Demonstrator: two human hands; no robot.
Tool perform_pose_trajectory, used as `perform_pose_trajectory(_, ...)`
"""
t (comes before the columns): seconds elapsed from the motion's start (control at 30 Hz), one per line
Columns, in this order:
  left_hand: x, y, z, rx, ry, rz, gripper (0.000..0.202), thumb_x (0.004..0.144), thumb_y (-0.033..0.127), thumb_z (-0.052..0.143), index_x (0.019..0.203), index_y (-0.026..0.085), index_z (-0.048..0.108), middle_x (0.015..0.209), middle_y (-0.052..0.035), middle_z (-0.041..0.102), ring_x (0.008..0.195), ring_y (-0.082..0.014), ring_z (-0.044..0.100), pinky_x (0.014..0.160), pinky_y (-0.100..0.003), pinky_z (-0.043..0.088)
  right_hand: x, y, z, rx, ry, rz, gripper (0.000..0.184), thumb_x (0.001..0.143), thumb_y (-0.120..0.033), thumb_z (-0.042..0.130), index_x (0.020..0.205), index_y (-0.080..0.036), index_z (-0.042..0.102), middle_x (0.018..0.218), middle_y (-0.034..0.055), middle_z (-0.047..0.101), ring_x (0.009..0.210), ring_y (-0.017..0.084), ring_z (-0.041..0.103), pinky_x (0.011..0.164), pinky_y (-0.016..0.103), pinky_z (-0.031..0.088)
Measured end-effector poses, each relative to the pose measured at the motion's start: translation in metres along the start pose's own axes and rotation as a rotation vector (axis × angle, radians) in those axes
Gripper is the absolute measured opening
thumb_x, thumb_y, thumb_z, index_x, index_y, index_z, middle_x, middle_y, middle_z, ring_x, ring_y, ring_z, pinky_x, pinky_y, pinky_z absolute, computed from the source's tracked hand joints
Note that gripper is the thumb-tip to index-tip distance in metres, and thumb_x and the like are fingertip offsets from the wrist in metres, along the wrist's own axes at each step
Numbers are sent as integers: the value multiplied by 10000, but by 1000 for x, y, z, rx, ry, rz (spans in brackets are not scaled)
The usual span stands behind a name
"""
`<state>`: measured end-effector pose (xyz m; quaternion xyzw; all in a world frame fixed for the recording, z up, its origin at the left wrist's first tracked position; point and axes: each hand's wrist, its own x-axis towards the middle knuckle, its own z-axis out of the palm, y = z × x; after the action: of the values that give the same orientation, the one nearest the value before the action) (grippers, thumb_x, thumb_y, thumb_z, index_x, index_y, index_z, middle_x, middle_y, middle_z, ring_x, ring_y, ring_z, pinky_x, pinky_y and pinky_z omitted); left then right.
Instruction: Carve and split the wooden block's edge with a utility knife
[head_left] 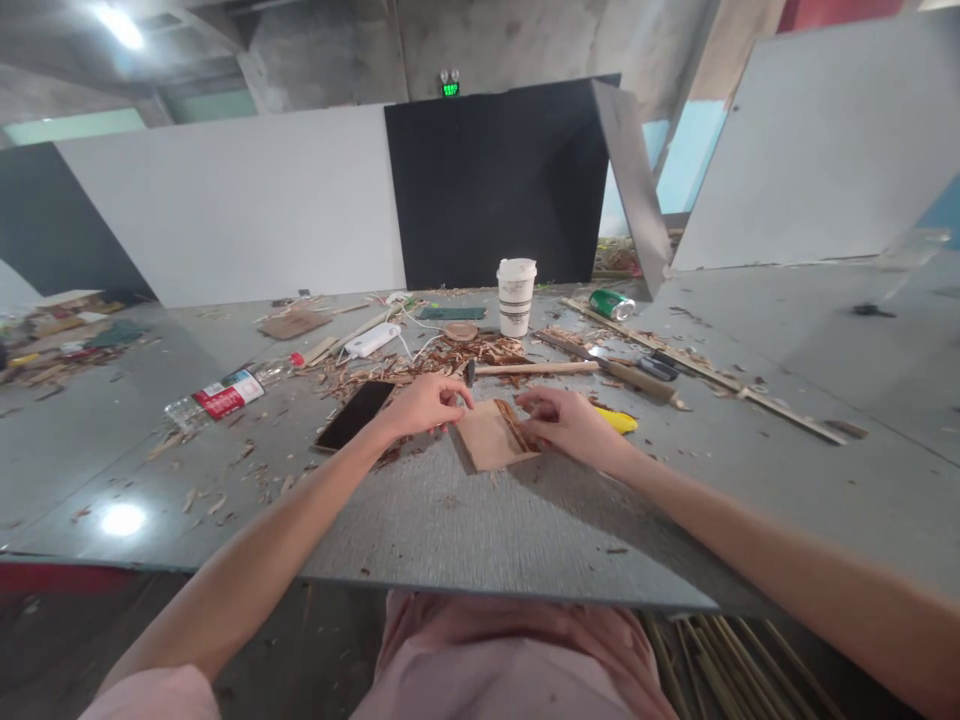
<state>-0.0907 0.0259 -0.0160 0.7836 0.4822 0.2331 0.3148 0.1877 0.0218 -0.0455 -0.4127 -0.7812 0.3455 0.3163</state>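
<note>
A flat, light-brown piece of wood [486, 440] lies on the grey table in front of me. Along its right part runs a dark reddish-brown strip [514, 424]. My left hand [427, 405] is at the upper left edge of the wood, fingers curved and apart with nothing between them. On the other side, my right hand [568, 425] has bent, parted fingers close by the strip; whether the fingertips touch it I cannot tell. Just behind the wood lies a hammer [536, 369] with a dark head and wooden handle. A yellow object [618, 419] shows partly behind my right hand.
A black phone [355, 415] lies left of my left hand. Beyond are wood shavings [480, 352], a paper cup [516, 298], a white power strip [373, 340], a green can [611, 305], a chisel-like tool [637, 378] and a long wood strip [720, 380]. A plastic bottle [225, 395] lies left.
</note>
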Motion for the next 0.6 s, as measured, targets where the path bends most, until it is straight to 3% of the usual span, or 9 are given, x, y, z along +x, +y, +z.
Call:
perform_pose_trajectory(0.13,2,-3,1,-27,-58,66,185,787,161,614,879,194,772,569,34,616,479,-103,550,501,-211,377,2,2,0,-11,-37,-72,151,848,-284,628,914,-201,737,752,7,708,642,151,622,589,274,457)
perform_pose_trajectory(0.23,5,-9,0,19,27,71,207,794,183,607,885,204,791,570,35,605,496,-101,522,525,-218,361,2,0,-3,-24,-76,-80,157,852,-276,617,845,-209,759,777,13,730,674,156,632,625,282,482)
perform_pose_trajectory(0.43,7,-16,1,65,169,-15,207,802,212,591,843,190,793,561,30,592,466,-102,476,508,-235,320,0,-2,-5,-49,-156,-134,236,843,-157,580,897,-236,797,875,1,760,776,155,678,706,276,509)
perform_pose_trajectory(0.6,7,-10,8,39,175,-38,173,815,206,624,812,163,792,509,29,569,447,-103,493,492,-227,326,1,2,-1,-127,-191,-249,189,916,-241,640,971,-265,820,969,23,740,818,156,661,727,284,496)
